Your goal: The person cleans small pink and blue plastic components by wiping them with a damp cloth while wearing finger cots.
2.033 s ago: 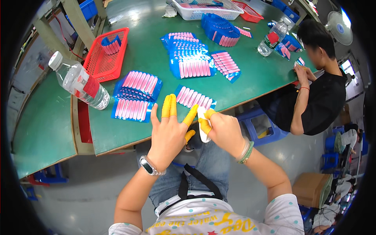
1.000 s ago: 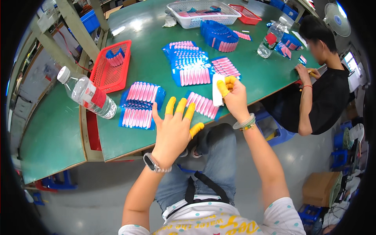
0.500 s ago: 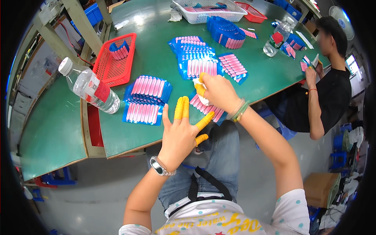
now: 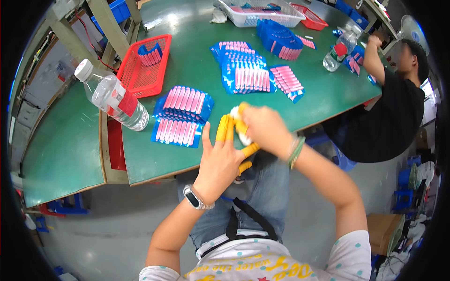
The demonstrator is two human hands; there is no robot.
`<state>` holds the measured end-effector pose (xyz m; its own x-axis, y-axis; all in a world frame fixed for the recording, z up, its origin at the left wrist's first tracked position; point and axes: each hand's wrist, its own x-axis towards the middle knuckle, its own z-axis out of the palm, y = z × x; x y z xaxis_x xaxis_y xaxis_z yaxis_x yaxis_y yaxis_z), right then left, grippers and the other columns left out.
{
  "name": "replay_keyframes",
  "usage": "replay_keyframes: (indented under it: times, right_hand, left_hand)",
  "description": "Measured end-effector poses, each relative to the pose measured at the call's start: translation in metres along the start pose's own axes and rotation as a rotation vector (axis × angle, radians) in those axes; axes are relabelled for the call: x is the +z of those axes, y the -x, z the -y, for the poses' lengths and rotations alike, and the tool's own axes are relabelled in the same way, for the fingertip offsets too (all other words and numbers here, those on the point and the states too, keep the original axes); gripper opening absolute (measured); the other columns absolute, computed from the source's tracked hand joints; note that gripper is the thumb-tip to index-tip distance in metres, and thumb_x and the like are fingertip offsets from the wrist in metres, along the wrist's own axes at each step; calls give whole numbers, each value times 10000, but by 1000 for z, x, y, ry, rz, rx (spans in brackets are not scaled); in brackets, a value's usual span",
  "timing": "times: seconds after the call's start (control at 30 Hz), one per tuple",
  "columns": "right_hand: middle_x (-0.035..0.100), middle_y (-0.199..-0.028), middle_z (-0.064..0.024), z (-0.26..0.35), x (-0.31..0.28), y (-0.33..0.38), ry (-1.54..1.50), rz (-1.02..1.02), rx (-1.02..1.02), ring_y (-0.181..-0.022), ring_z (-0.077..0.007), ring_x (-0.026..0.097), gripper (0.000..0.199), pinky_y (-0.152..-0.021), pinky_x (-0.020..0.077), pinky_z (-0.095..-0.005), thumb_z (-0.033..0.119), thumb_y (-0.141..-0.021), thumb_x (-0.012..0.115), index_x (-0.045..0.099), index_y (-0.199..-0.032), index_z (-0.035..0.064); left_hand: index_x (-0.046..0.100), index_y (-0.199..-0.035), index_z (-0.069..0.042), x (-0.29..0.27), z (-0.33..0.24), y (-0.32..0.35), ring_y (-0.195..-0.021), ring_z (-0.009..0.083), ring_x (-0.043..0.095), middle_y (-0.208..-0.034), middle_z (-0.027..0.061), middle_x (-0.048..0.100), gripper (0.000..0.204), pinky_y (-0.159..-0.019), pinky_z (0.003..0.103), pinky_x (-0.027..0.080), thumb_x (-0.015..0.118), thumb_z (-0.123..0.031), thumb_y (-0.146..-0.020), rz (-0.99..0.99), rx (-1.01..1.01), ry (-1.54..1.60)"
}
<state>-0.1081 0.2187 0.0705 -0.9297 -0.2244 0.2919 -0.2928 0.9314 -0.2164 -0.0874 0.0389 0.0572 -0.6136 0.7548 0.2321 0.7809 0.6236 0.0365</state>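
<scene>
“Green table point(image 4: 187, 61) first, spreading all around the folded stack of blue-and-pink sheets point(image 4: 183, 117)?”

“Yes. Next in size, a co-worker in black point(image 4: 384, 117), well to the right of the folded stack, one arm up over the table.”

“Baskets?”

“White basket point(image 4: 276, 21) far beyond the folded stack, off to the right. Red basket point(image 4: 138, 77) nearer, beyond and to the left.”

“Then?”

“Long pile of similar sheets point(image 4: 253, 77), beyond and to the right of the folded stack. Clear bottle point(image 4: 117, 98) just to the left, red on its label. Loose sheet point(image 4: 288, 83) well to the right, alongside the long pile.”

“Hands apart or together?”

“Close together, to the right of the folded stack. Left hand point(image 4: 219, 159) near its lower right corner, fingers spread. Right hand point(image 4: 267, 131) farther right, blurred, pinched on a white wad point(image 4: 244, 139). Touching each other or not: cannot tell.”

“And that wad?”

“Right of the folded stack, partly hidden by the right hand, very near the left. Resting on the table or not: cannot tell.”

“Smallest of all?”

“Yellow finger covers point(image 4: 221, 129), worn on both hands, right of the folded stack.”
</scene>
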Motion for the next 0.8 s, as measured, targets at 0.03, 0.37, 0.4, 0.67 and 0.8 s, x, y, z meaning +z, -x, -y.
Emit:
replay_keyframes:
  times: [0.03,0.37,0.4,0.67,0.8]
  right_hand:
    - [673,-772,-144,-9,-15,-10,-11,54,96,-709,-330,685,232,-587,543,-444,192,-809,686,570,-957,56]
    - [640,-690,-189,-37,-11,-3,15,-131,163,-694,-362,655,202,-605,515,-462,216,-854,683,592,-897,41]
    - [643,-704,-186,-40,-11,-2,30,-139,151,-695,-362,656,199,-603,515,-463,206,-848,681,579,-887,40]
    - [642,-768,-187,-4,-13,30,-43,-67,151,-689,-368,653,142,-596,513,-476,127,-811,668,570,-832,27]
    - [639,-736,-191,-12,-14,33,6,-95,167,-666,-366,647,160,-590,513,-469,146,-813,685,581,-853,31]
  left_hand:
    - [495,-1372,-513,-1,-1,0,-1370,331,405,-1330,269,524,588,-1130,632,105,700,-442,-825,2,8,4]
    - [541,-1402,-250,-10,2,-2,-1367,335,404,-1328,282,518,671,-1131,609,131,709,-486,-796,-99,42,101]
    - [532,-1393,-139,-8,2,-2,-1370,336,398,-1334,284,515,718,-1132,607,129,702,-499,-795,-79,15,133]
    - [508,-1362,49,0,0,4,-1382,342,381,-1376,296,487,826,-1134,609,125,693,-517,-791,27,-20,42]
    - [513,-1360,43,-1,0,-1,-1370,345,400,-1364,295,500,808,-1127,621,127,695,-503,-793,-61,4,20]
